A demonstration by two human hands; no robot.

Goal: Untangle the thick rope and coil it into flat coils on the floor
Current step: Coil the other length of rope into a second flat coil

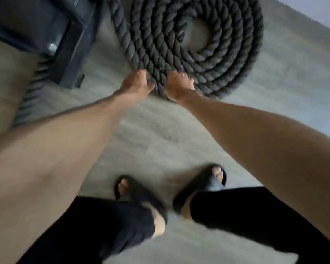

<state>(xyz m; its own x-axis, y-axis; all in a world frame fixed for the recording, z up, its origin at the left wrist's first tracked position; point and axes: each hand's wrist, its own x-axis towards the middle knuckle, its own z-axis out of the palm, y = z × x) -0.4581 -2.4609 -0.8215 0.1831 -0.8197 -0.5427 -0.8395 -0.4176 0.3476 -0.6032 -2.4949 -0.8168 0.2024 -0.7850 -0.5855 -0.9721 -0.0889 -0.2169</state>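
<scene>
The left hand (136, 83) and right hand (179, 86) sit close side by side on the near edge of the rope (227, 60). The grip of each is closed, fingers curled over the outermost turn, with a short stretch of rope showing between them. The rope lies on the floor (274, 96) as a flat, round coil of several tight turns around a small open centre. It is thick, dark grey and twisted, with a rough, fibrous look. To the right of the coil and on its near side the floor lies open. On its left a dark, boxy metal frame (51, 31) stands near, with only a narrow strip of floor between. A further blurred length of twisted rope (30, 92) shows beside the frame, past the left forearm. The floor is pale grey and matt, with faint streaks. Nearer the camera, two feet in black open-toed sandals (206, 184) stand apart below black trousers (255, 216).
</scene>
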